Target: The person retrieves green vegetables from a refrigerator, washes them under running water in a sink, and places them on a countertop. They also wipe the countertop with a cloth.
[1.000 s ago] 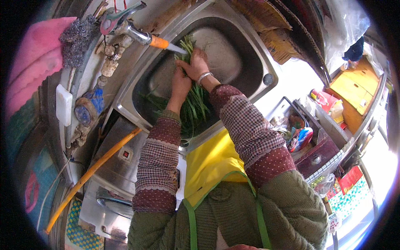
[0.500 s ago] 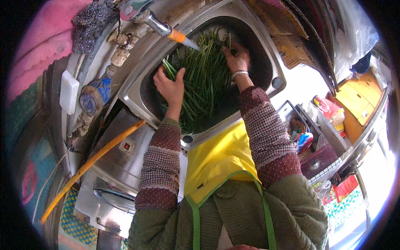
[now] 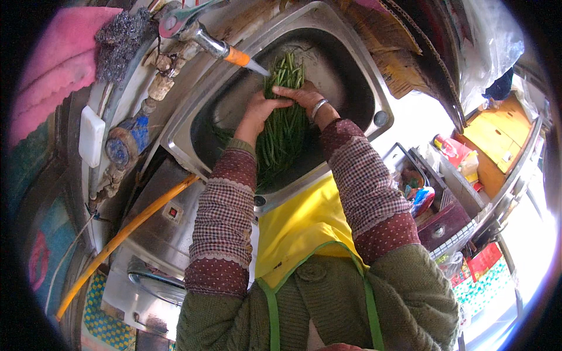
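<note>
A bunch of chives [image 3: 280,143], long and thin and dark green, lies gathered in the metal sink [image 3: 383,96], its paler ends pointing to the far side. My left hand [image 3: 256,114] closes round the bunch from the left, thumb reaching across the top. From the right, my right hand [image 3: 303,97], with a silver bracelet at the wrist, is wrapped over the same bunch, and the two thumbs nearly meet. The fingers beneath the leaves are hidden. Just beyond my hands hangs the tap [image 3: 212,44], with an orange sleeve and a whitish tip; whether water runs I cannot tell.
Left of the sink are old pipes with a blue meter [image 3: 126,142], a steel scrubber [image 3: 121,44] and a pink cloth [image 3: 64,55]. A yellow hose [image 3: 126,234] crosses a steel appliance. Cardboard [image 3: 398,64] leans at the far right, above crates and a yellow wooden box [image 3: 497,136].
Both hands have come together from the two sides of the sink. The chives, spread wide before, are now squeezed into a narrow bunch, with more bare sink bottom showing around it.
</note>
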### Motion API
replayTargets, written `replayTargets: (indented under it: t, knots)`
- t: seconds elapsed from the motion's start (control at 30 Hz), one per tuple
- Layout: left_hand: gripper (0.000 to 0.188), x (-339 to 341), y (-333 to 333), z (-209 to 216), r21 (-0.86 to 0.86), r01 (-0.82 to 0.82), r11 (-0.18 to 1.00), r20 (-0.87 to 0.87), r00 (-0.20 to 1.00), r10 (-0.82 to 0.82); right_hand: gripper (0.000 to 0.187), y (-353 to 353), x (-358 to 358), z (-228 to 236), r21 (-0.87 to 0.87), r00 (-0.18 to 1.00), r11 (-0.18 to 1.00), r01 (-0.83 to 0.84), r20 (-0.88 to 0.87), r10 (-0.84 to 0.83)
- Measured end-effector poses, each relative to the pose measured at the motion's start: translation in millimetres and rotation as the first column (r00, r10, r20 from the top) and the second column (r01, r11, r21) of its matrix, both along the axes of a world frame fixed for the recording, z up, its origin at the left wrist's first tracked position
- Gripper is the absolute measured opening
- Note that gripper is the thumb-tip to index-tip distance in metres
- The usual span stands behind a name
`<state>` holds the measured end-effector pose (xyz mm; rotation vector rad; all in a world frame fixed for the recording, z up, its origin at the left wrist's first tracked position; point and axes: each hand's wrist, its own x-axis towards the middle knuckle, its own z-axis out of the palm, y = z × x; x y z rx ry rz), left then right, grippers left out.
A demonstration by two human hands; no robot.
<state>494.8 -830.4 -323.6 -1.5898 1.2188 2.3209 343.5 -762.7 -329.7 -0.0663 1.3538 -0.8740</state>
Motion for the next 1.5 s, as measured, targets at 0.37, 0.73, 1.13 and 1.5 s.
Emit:
replayTargets:
  t: [0.37,0.73,1.13,1.5]
  knots:
    - [0.052,-35,30,100,-0.898,-0.067,0.435,-0.187,0.953,-0.240,0.057,43,-29,148,-0.325,0.826,0.900,-0.292,-0.560,0.066]
    - [0.046,55,58,80,-0.309,-0.120,0.943,-0.023,0.993,0.118,0.058,33,52,101,-0.383,0.676,0.754,-0.533,-0.729,0.107]
    - [0.057,78,34,157,-0.417,-0.237,0.877,-0.231,0.961,0.150,0.050,23,24,150,-0.630,0.977,0.747,-0.213,-0.118,0.179]
    - [0.064,0,-3,76,-0.059,-0.190,0.980,0.006,0.982,0.191,0.101,5,9,-18,-0.128,0.958,0.977,0.168,0.257,-0.131]
